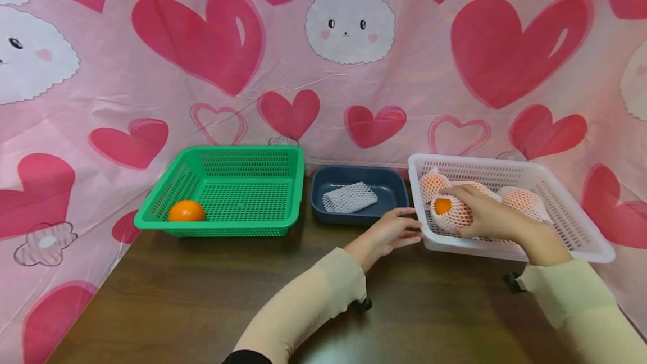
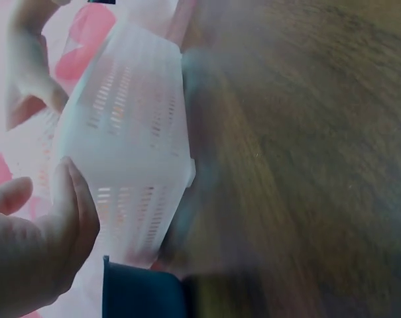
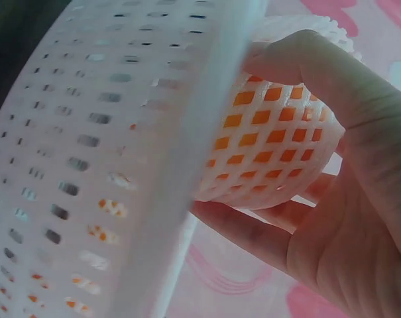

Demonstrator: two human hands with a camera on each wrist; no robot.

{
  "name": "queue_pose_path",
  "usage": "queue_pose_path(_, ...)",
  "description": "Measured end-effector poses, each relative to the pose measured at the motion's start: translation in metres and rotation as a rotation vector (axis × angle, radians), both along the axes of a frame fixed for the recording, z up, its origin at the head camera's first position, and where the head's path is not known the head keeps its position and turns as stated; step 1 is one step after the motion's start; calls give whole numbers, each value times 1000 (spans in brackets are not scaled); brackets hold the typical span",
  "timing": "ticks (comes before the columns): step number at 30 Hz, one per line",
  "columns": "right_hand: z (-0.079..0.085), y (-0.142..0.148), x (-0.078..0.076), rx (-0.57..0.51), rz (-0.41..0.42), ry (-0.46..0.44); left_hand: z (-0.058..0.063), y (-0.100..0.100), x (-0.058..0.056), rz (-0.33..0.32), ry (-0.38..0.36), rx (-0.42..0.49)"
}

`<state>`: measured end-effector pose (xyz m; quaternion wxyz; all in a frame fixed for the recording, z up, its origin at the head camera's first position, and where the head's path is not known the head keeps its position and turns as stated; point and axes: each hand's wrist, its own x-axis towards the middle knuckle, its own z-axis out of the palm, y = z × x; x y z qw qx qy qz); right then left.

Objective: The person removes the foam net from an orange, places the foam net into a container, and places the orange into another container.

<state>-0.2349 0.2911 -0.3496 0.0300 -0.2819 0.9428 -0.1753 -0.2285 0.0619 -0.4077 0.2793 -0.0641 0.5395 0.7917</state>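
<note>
My right hand grips an orange in a white foam net inside the white basket. In the right wrist view, thumb and fingers curl round the netted orange, close to the basket rim. Several more netted oranges lie around it in the basket. At the basket's near left corner is my left hand, fingers extended with the tips right at the rim. The left wrist view shows those fingers beside the basket wall, holding nothing.
A dark blue tray holding an empty white foam net stands between the two baskets. On the left is a green basket with one bare orange. A pink heart-patterned cloth hangs behind the brown table.
</note>
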Motion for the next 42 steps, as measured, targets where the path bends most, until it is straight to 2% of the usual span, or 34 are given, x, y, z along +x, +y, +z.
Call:
queue_pose_path(4, 6, -3, 5, 9, -22, -8, 0, -7, -3, -55, -2, -8)
queue_pose_path(8, 13, -7, 11, 5, -35, -9, 2, -14, -5, -111, 33, -38)
queue_pose_path(17, 30, -23, 23, -46, 53, 149, 8, -37, -9, -202, 171, -104)
queue_pose_path(20, 35, -32, 29, -69, 40, 168, 12, -47, -9, -238, 200, -134)
queue_pose_path(23, 33, -41, 31, -122, 44, 215, 17, -60, -10, -281, 248, -169)
queue_pose_path(26, 26, -49, 29, -212, 91, 282, 23, -73, -10, -305, 302, -204)
queue_pose_path(28, 21, -55, 27, -261, 123, 317, 26, -81, -10, -297, 325, -214)
queue_pose_path(30, 16, -60, 27, -308, 138, 313, 28, -89, -8, -263, 323, -216)
queue_pose_path(36, 1, -77, 30, -372, 111, 233, 33, -106, 2, -99, 317, -206)
queue_pose_path(42, -21, -90, 38, -401, 112, 159, 29, -117, 8, -28, 322, -255)
